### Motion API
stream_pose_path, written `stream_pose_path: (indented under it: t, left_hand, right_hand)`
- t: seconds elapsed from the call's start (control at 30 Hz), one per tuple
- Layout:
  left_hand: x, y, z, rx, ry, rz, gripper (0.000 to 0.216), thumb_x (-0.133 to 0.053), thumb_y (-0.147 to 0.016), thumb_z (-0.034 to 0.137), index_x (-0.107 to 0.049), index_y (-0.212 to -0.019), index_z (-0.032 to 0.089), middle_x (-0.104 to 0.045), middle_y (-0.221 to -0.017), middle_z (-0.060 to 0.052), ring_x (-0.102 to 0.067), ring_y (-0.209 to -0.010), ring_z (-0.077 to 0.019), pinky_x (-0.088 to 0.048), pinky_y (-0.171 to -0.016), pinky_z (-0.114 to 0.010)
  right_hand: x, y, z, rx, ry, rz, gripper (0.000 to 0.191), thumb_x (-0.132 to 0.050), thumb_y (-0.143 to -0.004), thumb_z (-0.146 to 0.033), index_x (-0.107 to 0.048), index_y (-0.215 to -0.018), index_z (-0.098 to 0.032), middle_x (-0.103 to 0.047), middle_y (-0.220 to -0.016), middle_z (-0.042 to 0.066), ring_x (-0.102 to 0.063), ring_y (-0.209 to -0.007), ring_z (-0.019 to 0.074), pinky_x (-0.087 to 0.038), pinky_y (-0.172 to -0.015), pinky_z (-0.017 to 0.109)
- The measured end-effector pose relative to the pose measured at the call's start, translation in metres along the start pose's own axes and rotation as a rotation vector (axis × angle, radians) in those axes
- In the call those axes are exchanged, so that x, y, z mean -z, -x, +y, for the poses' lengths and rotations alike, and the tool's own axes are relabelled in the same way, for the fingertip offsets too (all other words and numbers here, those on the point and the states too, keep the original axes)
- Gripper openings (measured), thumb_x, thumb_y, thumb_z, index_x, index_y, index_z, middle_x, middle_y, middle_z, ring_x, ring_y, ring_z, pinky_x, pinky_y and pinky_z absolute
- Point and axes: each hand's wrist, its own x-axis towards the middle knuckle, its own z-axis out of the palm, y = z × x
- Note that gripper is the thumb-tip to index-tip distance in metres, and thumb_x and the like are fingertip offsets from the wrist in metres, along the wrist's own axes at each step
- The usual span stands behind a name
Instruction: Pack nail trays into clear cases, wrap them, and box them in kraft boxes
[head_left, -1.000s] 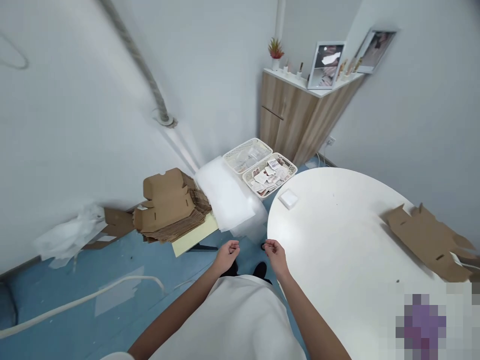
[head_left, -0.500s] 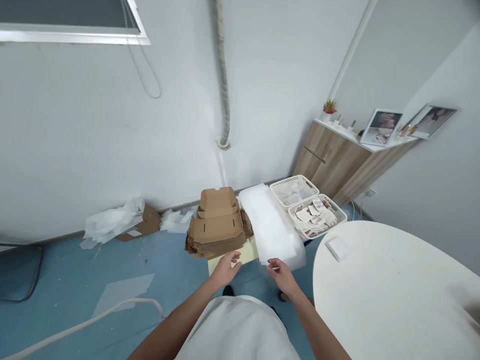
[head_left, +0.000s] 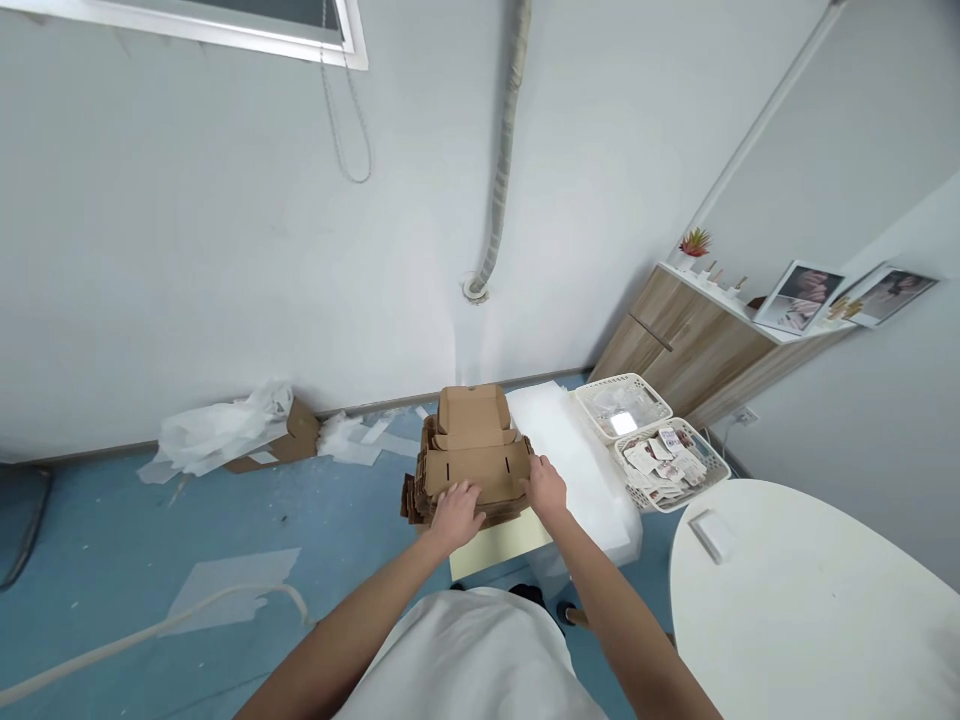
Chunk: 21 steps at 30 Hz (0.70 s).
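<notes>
Fingers (head_left: 466,491), L+R, on cardbd stack (head_left: 475,467), long axis & flap (head_left: 472,408) twd wall (head_left: 255,250)

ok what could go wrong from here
The cardboard stack has uneven edges, so pieces might slide if the left hand or right hand pulls at it. The white sheets lie right beside it and could get dragged along. The translucent sheet on the floor may be slippery underfoot.

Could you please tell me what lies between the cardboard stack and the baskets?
In the head view, white sheets lie between the cardboard stack and the baskets.
</notes>
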Motion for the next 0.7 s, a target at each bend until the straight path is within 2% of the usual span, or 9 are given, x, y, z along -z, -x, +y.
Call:
stream_pose_path:
  t: [0.13,0.2,0.37,0.57,0.7]
  left_hand:
    - [-0.005,0.002,-0.006,-0.006,0.057,-0.002,0.038,-0.044,-0.078,0.033,-0.049,-0.114,0.02,-0.05,-0.117,-0.01,-0.044,-0.111,-0.0262,-0.036,-0.089,-0.04]
    - [-0.006,0.004,-0.01,-0.001,0.07,-0.006,0.038,-0.044,-0.077,0.033,-0.049,-0.113,0.019,-0.05,-0.117,-0.01,-0.044,-0.11,-0.0262,-0.035,-0.09,-0.04]
    - [-0.005,0.003,-0.014,-0.003,0.084,-0.011,0.038,-0.045,-0.078,0.033,-0.049,-0.114,0.021,-0.05,-0.117,-0.01,-0.044,-0.11,-0.026,-0.036,-0.089,-0.039]
    - [-0.003,0.0,-0.011,-0.007,0.028,0.055,0.041,-0.043,-0.08,0.037,-0.045,-0.118,0.02,-0.049,-0.117,-0.011,-0.045,-0.11,-0.0262,-0.037,-0.086,-0.039]
    - [0.0,-0.005,-0.013,-0.01,-0.054,0.038,0.031,-0.039,-0.084,0.03,-0.051,-0.111,0.021,-0.052,-0.111,-0.01,-0.048,-0.105,-0.0243,-0.038,-0.084,-0.039]
  right_hand:
    - [-0.002,-0.009,0.0,-0.08,0.016,-0.028,0.032,-0.047,-0.077,-0.018,-0.043,-0.109,-0.021,-0.056,-0.101,0.009,-0.057,-0.085,0.0191,-0.035,-0.061,0.026]
    - [-0.002,-0.011,-0.001,-0.059,0.034,-0.016,0.027,-0.043,-0.077,-0.015,-0.045,-0.103,-0.02,-0.058,-0.095,0.008,-0.057,-0.082,0.0188,-0.034,-0.061,0.026]
    - [-0.002,-0.008,-0.012,0.066,0.026,0.148,0.011,-0.041,-0.075,-0.013,-0.049,-0.081,-0.019,-0.059,-0.079,0.006,-0.055,-0.078,0.0197,-0.033,-0.065,0.028]
    - [0.009,-0.009,-0.015,0.023,-0.483,0.21,0.011,-0.032,-0.078,-0.021,-0.043,-0.075,-0.022,-0.056,-0.066,-0.001,-0.052,-0.056,0.0144,-0.035,-0.053,0.025]
    - [0.018,-0.009,-0.015,-0.028,-0.715,0.222,0.013,-0.033,-0.077,-0.022,-0.045,-0.084,-0.022,-0.06,-0.079,0.001,-0.056,-0.063,0.013,-0.041,-0.056,0.024]
